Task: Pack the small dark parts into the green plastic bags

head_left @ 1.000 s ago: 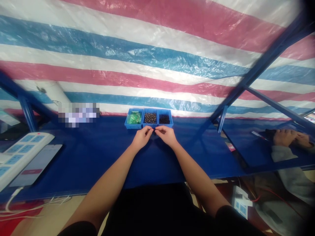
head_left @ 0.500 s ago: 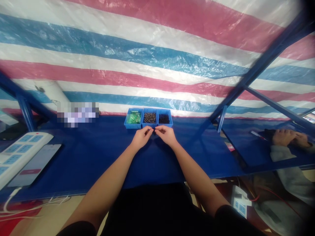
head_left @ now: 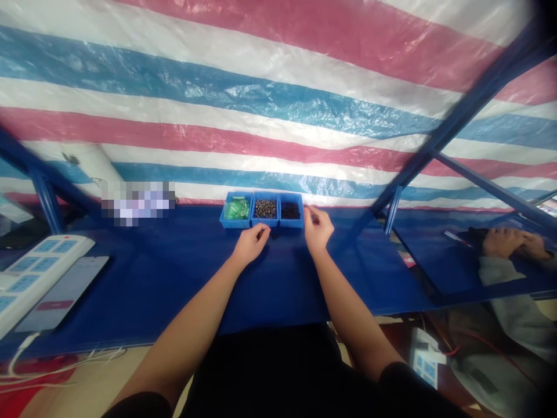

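A blue plastic bin [head_left: 265,224] with three compartments stands at the far edge of the table. Its compartments hold green packets [head_left: 237,208], small brownish metal parts [head_left: 265,209] and small black parts [head_left: 290,210]. My left hand [head_left: 251,244] is in front of the bin, its fingertips pinched on a small dark part. My right hand [head_left: 317,228] is raised just right of the bin, fingers bunched, and what they hold is unclear. A tiny dark piece [head_left: 275,235] lies between my hands, close to the bin's front.
A blue cloth [head_left: 174,290] covers the table, with a white power strip [head_left: 39,273] and a phone [head_left: 61,293] at left. A striped tarpaulin [head_left: 261,116] hangs behind. Blue steel struts [head_left: 474,98] cross the right, where a person's hands [head_left: 509,244] rest.
My right hand has moved right and slightly away from me, to the bin's right end. My left hand has hardly moved. The tiny dark piece now shows between my hands.
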### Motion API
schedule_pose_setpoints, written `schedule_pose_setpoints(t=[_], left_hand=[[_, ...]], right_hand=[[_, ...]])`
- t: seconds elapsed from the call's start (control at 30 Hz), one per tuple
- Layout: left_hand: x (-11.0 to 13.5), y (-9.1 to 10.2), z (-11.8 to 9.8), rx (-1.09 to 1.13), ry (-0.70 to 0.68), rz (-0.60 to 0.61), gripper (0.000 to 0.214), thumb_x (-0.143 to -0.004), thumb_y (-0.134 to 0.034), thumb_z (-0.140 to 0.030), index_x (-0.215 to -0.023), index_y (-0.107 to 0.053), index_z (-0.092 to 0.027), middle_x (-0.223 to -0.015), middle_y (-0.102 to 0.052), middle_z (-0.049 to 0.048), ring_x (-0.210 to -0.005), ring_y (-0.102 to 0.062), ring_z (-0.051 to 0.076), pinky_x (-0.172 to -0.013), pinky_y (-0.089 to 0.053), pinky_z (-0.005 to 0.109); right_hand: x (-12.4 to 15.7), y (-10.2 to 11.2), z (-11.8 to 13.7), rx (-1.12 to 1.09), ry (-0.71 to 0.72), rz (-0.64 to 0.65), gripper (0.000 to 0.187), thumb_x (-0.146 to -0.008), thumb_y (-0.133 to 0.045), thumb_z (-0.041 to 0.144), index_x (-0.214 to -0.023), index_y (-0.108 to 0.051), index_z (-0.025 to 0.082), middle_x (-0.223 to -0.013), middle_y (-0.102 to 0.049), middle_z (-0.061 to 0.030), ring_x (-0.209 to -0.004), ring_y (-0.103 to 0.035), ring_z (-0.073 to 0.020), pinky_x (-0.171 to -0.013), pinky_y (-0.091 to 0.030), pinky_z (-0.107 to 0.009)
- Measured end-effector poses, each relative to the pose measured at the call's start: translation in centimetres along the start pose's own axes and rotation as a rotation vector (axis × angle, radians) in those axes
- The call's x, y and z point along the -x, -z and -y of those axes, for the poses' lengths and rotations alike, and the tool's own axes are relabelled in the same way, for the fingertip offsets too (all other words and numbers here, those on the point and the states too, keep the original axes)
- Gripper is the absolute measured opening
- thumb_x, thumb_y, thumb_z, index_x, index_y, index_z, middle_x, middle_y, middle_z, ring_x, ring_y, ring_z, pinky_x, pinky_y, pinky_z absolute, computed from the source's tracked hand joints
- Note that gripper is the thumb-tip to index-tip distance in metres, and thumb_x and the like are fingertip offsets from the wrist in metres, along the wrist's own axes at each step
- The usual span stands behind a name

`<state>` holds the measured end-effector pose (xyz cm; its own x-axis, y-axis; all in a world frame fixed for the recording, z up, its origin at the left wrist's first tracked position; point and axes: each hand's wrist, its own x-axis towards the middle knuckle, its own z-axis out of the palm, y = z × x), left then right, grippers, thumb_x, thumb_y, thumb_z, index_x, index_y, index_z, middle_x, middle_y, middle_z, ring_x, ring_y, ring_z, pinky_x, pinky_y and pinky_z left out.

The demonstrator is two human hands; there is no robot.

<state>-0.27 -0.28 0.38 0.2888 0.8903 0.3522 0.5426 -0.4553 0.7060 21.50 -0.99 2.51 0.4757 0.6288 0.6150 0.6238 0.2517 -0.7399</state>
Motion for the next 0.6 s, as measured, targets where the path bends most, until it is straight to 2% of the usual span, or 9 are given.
schedule_pose_setpoints(t=[0.07,0.2,0.27,0.33,0.4,0.47,0.6], left_hand=[[0.0,0.0,0.0,-0.005,0.003,-0.001,0.031,-0.094,-0.044,-0.045,-0.091,-0.063,-0.021,-0.069,-0.062,-0.0027,-0.058,-0.053,0.012,-0.061,-0.040,0.023],[0.0,0.2,-0.2,-0.031,0.014,0.000,0.029,-0.094,-0.045,-0.044,-0.090,-0.063,-0.022,-0.070,-0.063,-0.0028,-0.058,-0.055,0.012,-0.061,-0.040,0.023],[-0.1,0.4,-0.2,-0.062,0.031,-0.040,0.027,-0.093,-0.046,-0.042,-0.089,-0.063,-0.021,-0.069,-0.063,-0.0023,-0.059,-0.056,0.013,-0.061,-0.040,0.024],[-0.2,0.7,-0.1,-0.107,0.079,-0.130,0.026,-0.092,-0.047,-0.040,-0.087,-0.063,-0.021,-0.069,-0.063,-0.0014,-0.060,-0.057,0.014,-0.062,-0.040,0.024],[-0.4,0.9,0.1,-0.148,0.146,-0.217,0.026,-0.091,-0.047,-0.040,-0.085,-0.063,-0.021,-0.068,-0.063,-0.0007,-0.061,-0.058,0.015,-0.062,-0.039,0.025],[-0.5,0.9,0.4,-0.176,0.202,-0.234,0.026,-0.092,-0.046,-0.039,-0.084,-0.063,-0.021,-0.068,-0.064,-0.0001,-0.062,-0.059,0.016,-0.062,-0.038,0.025],[-0.5,0.6,0.7,-0.249,0.230,-0.063,0.023,-0.090,-0.048,-0.040,-0.083,-0.063,-0.023,-0.070,-0.067,0.0010,-0.064,-0.060,0.018,-0.058,-0.036,0.026]], right_hand=[[0.0,-0.2,-0.4,0.109,-0.020,0.250,0.031,-0.085,-0.059,0.043,-0.095,-0.075,0.019,-0.078,-0.071,-0.0062,-0.072,-0.066,-0.0199,-0.077,-0.054,-0.036],[0.6,-0.7,-0.5,0.127,0.013,0.418,0.030,-0.089,-0.053,0.042,-0.097,-0.074,0.021,-0.070,-0.069,-0.0016,-0.064,-0.063,-0.0157,-0.071,-0.051,-0.029],[1.1,-1.0,-0.5,0.076,0.081,0.616,0.026,-0.088,-0.054,0.038,-0.095,-0.074,0.022,-0.071,-0.069,-0.0006,-0.063,-0.062,-0.0143,-0.069,-0.050,-0.026],[1.5,-1.3,-0.5,0.076,0.138,0.812,0.023,-0.086,-0.058,0.033,-0.098,-0.074,0.022,-0.075,-0.071,-0.0008,-0.066,-0.063,-0.0145,-0.068,-0.050,-0.025],[1.8,-1.6,-0.5,0.147,0.149,0.898,0.028,-0.085,-0.060,0.031,-0.110,-0.071,0.024,-0.077,-0.072,-0.0014,-0.067,-0.063,-0.0153,-0.067,-0.049,-0.025],[1.9,-1.8,-0.4,0.216,0.153,0.930,0.030,-0.086,-0.059,0.031,-0.113,-0.070,0.025,-0.080,-0.072,-0.0024,-0.068,-0.064,-0.0160,-0.066,-0.048,-0.026],[2.0,-2.0,-0.2,0.274,0.144,0.954,0.023,-0.085,-0.059,0.031,-0.104,-0.073,0.027,-0.080,-0.072,-0.0010,-0.068,-0.063,-0.0158,-0.063,-0.045,-0.025]])
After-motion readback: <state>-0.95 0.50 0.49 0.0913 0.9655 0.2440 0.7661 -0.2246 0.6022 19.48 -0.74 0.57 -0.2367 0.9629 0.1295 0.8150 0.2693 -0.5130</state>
